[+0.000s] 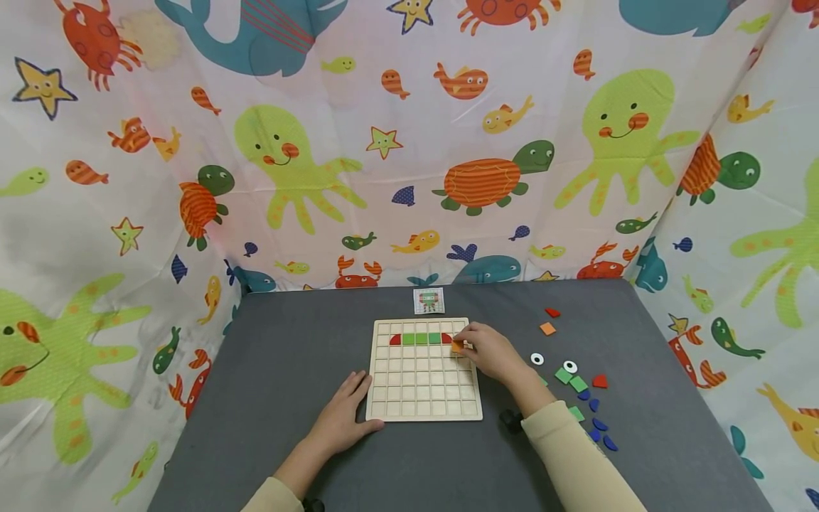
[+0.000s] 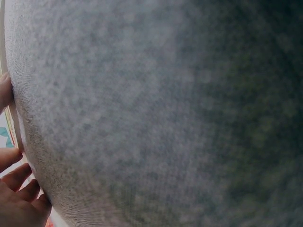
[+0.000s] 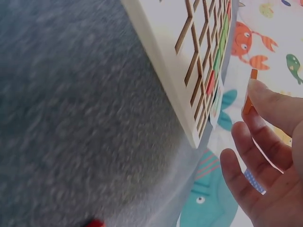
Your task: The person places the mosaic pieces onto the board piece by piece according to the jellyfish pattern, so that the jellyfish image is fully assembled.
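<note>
While pinching a thin orange tile (image 1: 457,346) in the right hand (image 1: 493,352), over the upper right of a gridded wooden board (image 1: 424,395), touches its straight edge with a loose-fingered left hand (image 1: 342,414) on grainy cloth (image 1: 281,355).

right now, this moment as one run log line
right hand: pinches orange piece at right side of board; left hand: at board's left edge; board row: red and green pieces; loose pieces: right of board
</note>
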Available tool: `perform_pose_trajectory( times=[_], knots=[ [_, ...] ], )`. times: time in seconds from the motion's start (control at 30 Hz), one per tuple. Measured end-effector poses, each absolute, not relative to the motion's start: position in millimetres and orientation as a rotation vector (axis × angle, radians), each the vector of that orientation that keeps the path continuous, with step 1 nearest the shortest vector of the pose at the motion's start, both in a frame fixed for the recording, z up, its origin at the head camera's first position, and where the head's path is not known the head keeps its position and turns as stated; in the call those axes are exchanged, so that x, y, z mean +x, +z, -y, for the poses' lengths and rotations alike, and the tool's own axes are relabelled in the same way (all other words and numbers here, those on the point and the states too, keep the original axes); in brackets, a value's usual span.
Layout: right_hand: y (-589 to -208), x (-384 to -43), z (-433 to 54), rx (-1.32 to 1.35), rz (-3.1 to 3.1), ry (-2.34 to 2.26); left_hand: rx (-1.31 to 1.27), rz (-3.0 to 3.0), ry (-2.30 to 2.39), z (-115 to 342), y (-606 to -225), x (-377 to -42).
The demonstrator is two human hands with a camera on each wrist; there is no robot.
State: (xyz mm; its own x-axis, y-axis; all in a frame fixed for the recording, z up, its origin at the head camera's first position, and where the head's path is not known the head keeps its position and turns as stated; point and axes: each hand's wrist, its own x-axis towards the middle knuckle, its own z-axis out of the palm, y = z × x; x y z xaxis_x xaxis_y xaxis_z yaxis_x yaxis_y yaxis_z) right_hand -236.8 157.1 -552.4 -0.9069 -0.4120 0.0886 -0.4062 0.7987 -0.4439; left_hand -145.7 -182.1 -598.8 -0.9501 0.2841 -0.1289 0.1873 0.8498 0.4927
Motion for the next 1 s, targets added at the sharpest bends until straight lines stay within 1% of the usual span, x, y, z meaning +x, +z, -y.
perform_pose_trajectory(
  times=[0.3, 0.7, 1.0],
  knots=[
    [-560.5, -251.8, -139.2, -0.639, -2.915, -0.691, 0.356, -2.829, 0.712, 182.1, -597.2, -146.1],
    [-575.6, -253.0, -134.4, -0.614, -2.899, -0.678, 0.362, -2.827, 0.711, 181.7, -596.8, -145.6],
    [-576.5, -253.9, -133.3, -0.578, -2.924, -0.674, 0.360, -2.821, 0.707, 182.2, -597.2, -145.7]
  ],
)
